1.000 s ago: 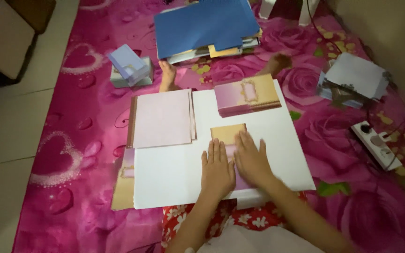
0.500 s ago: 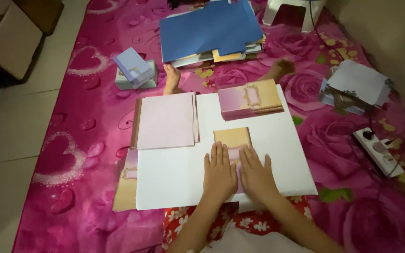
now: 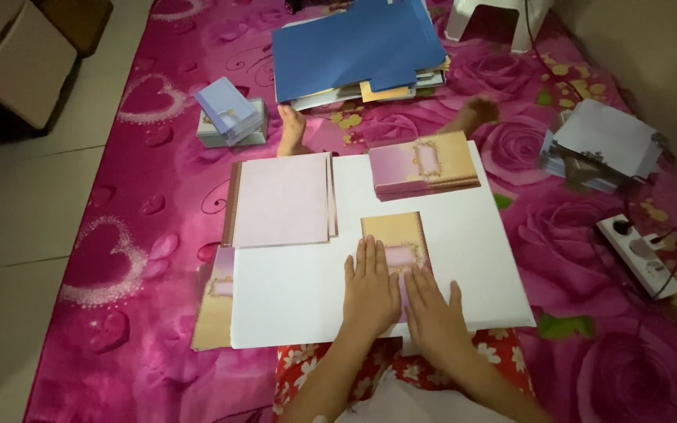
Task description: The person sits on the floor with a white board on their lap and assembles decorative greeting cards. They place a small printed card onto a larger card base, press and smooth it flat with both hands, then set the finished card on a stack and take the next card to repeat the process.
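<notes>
Both hands flat, left hand [image 3: 370,291] and right hand [image 3: 435,317] pressing the gold-pink card [image 3: 396,244] at lower centre of the white board [image 3: 291,294] (nothing gripped, palms open). I judge it a creasing step; next needs firm, even pressure along the fold.

The lower half of the gold-and-pink printed card [image 3: 396,241] is hidden under both flat hands. Another gold-and-pink card [image 3: 215,305] lies half tucked beneath the white board's [image 3: 291,290] left edge. The picture's near edge cuts off both forearms.

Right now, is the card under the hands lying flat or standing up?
Flat. The card lies face up on the white board, and the left hand and right hand press down on its near end.
</notes>
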